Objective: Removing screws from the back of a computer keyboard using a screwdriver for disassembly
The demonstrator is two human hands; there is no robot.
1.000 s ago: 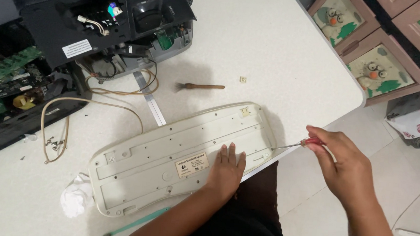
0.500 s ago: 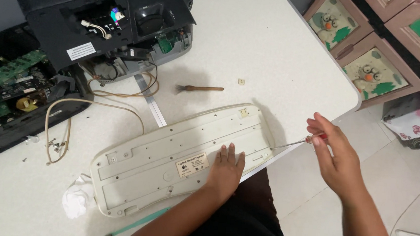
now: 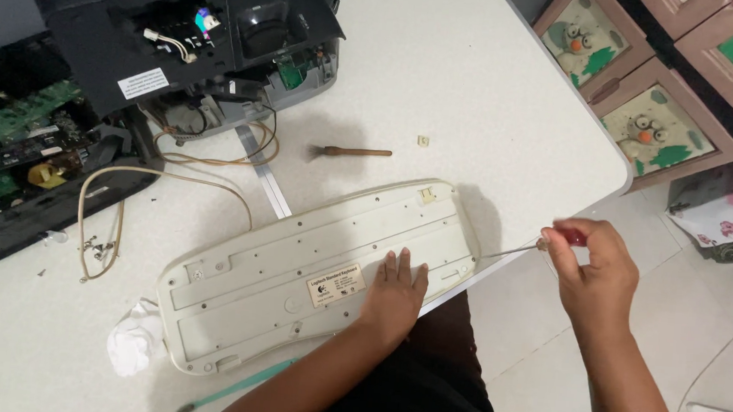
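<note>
Cream plastic keyboard [image 3: 310, 271], turned underside up, smooth back panel dotted with screw holes, lying slantwise near the front edge of the white speckled counter [image 3: 478, 85]. My left hand [image 3: 395, 290] lies flat on its back panel, fingers spread. My right hand [image 3: 594, 269], off the counter's edge, pinches a red-handled screwdriver [image 3: 525, 245], its thin metal shaft reaching the keyboard's right end. Beyond: a small wooden-handled brush [image 3: 349, 152] and an opened black printer [image 3: 181, 30].
</note>
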